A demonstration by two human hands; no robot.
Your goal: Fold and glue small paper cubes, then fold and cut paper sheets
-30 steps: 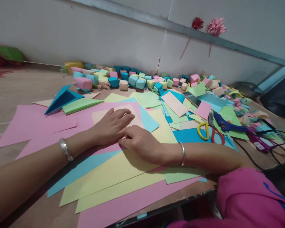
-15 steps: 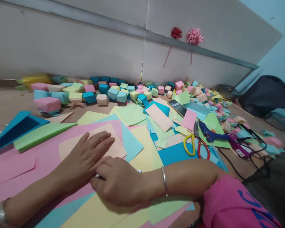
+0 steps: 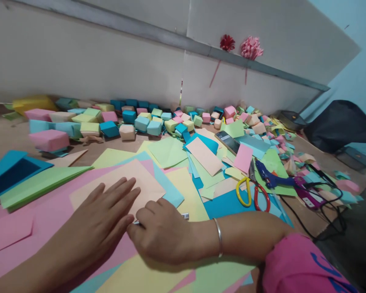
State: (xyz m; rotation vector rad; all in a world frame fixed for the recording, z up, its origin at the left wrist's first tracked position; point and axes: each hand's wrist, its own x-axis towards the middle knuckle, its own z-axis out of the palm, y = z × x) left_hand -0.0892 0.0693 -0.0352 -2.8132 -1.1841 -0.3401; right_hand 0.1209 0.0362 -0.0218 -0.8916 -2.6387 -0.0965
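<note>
My left hand (image 3: pixel 105 219) lies flat with its fingers out, pressing on a peach paper sheet (image 3: pixel 146 179). Close against its fingertips, my right hand (image 3: pixel 161 232) is closed around a slim tool (image 3: pixel 186 216) with a silvery end. Most of that tool is hidden in the fist, so I cannot make out whether it is a pen or a cutter. Under the peach sheet is a stack of large coloured sheets: a pink sheet (image 3: pixel 64 191), a light blue sheet (image 3: pixel 173 197) and a yellow sheet (image 3: pixel 189 191).
Folded paper boxes (image 3: pixel 128 132) line the wall. To the right lie scissors (image 3: pixel 244 191) with yellow and red handles, a blue glue gun (image 3: pixel 273 175) with a cord, and a phone (image 3: pixel 227 141). Folded green paper (image 3: pixel 45 185) and dark blue paper (image 3: pixel 15 173) rest at left.
My right hand has moved slightly right, still closed on the slim tool. My left hand has shifted left and a little down, staying flat on the peach sheet. The view has moved slightly.
</note>
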